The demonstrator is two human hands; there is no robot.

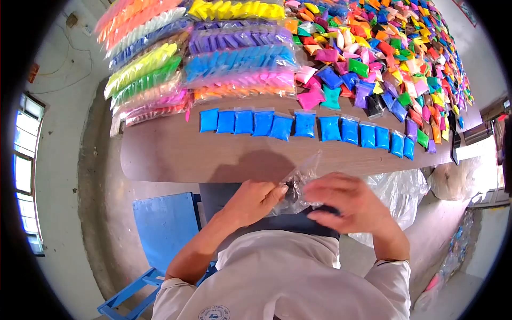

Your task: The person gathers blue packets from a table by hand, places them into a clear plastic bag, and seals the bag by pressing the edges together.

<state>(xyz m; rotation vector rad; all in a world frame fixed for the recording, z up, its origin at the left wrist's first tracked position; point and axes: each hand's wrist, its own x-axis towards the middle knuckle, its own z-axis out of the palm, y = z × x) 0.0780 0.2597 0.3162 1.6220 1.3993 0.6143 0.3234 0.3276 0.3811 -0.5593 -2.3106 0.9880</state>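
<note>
Twelve blue packets (262, 124): laid side by side in one row on the table (160, 154), with the right end of the row nearer than the left.
Clear bag (300, 184): between the two hands, at the near edge of the table and above the lap; one corner points to the far side.
Left hand (255, 201): thumb and forefinger closed narrow on the left side of the clear bag.
Right hand (349, 201): blurred; thumb and fingers wide apart at the right side of the clear bag; contact cannot be told.
Filled bags (240, 63): stacked in two columns at the far left, beyond the row; contents sorted by colour, including yellow, purple, blue, pink and orange.
Loose packets (368, 64): mixed colours, spread over the far right of the table; the nearest lie just beyond the row.
Blue chair (165, 226): left of the person, near side of the table.
Plastic sheeting (400, 197): clear, crumpled, right of the right hand.
</note>
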